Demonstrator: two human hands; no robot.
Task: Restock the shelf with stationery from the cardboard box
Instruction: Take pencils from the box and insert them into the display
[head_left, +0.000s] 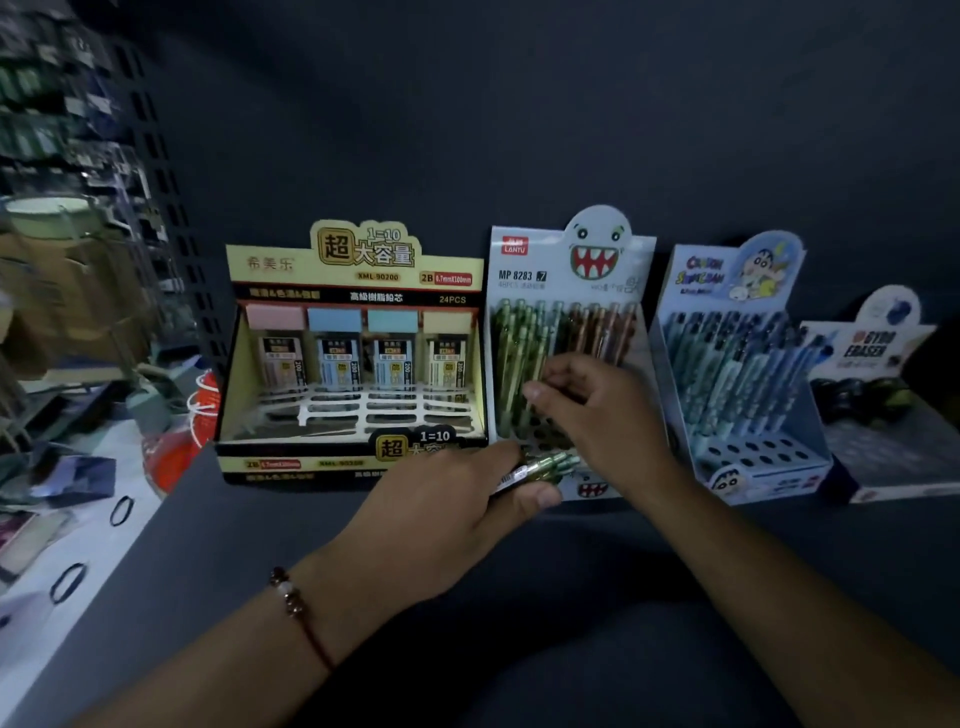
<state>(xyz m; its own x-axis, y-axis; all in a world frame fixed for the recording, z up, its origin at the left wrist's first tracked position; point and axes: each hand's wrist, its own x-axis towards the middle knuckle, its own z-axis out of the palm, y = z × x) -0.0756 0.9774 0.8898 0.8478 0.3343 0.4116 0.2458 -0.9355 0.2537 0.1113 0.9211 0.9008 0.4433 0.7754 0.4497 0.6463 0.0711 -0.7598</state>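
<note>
**Dim shelf, pencils going into the monster display**

Dark shelf (675, 561) carries four display boxes. Left hand (441, 514) grips a bundle of green pencils (545, 465). Just beyond it, the right hand (597, 410) pinches a pencil over the monster display box (566, 270), with the lead-refill box (353, 358) to the left hand's far left.

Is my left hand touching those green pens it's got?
Touching. The head view shows the left hand with fingers and thumb wrapped around a bundle of green pens, whose ends stick out past the fingers.
</note>
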